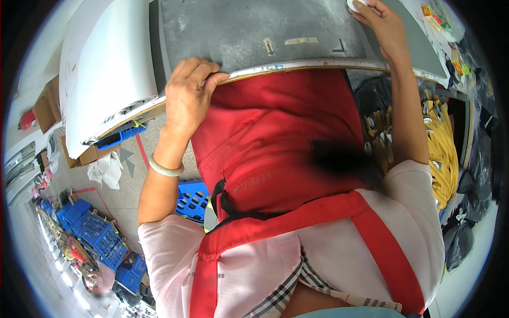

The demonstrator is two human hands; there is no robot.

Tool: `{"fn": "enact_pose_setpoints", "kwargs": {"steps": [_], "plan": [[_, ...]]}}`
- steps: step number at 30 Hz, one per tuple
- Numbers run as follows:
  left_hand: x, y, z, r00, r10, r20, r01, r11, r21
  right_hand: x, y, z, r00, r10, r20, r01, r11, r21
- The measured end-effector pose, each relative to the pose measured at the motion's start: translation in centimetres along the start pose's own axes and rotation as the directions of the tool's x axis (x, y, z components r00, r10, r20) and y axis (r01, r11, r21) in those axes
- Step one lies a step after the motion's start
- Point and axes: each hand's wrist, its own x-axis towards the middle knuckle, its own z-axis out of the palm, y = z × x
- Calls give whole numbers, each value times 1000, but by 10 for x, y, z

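Note:
At the top of the head view lies a dark grey mat [233,32] with worn marks and bits of tape, on a table with a pale front edge [297,66]. My left hand [190,87], a pale bangle [165,167] on its wrist, is closed on that edge near the mat's left corner, its fingers bent over the top and the thumb along the front. At the far right of the mat, my right hand [383,24] pinches a small round white object [357,4], partly cut off by the frame; its kind cannot be made out.
A large roll of white sheet [111,58] stands at the table's left. Yellow straps [442,148] hang in a bundle below the right side, near black plastic bags [458,241]. Blue crates [98,233] and cardboard boxes [49,106] stand on the floor at left. My red apron [281,138] touches the table.

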Motion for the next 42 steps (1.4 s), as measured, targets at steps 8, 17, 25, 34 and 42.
{"fn": "enact_pose_setpoints", "kwargs": {"steps": [8,17,25,34,42], "plan": [[0,-3,1,1000,17,9,-17,1000,-13,-9,-1,-4,999,26,-20,-26,1000,11],[1,-1,1,999,23,-25,-24,999,-30,-18,3,-7,999,28,-42,-27,999,23],[-2,-1,0,999,32,-19,-32,999,-19,-23,14,-3,998,-38,-49,39,999,15],[0,-1,5,1000,7,-1,-7,1000,-20,-41,-18,26,987,-107,-115,37,870,-492],[-18,-7,-8,997,-66,39,64,997,50,-37,-7,42,968,-251,-30,167,725,-668]]}}
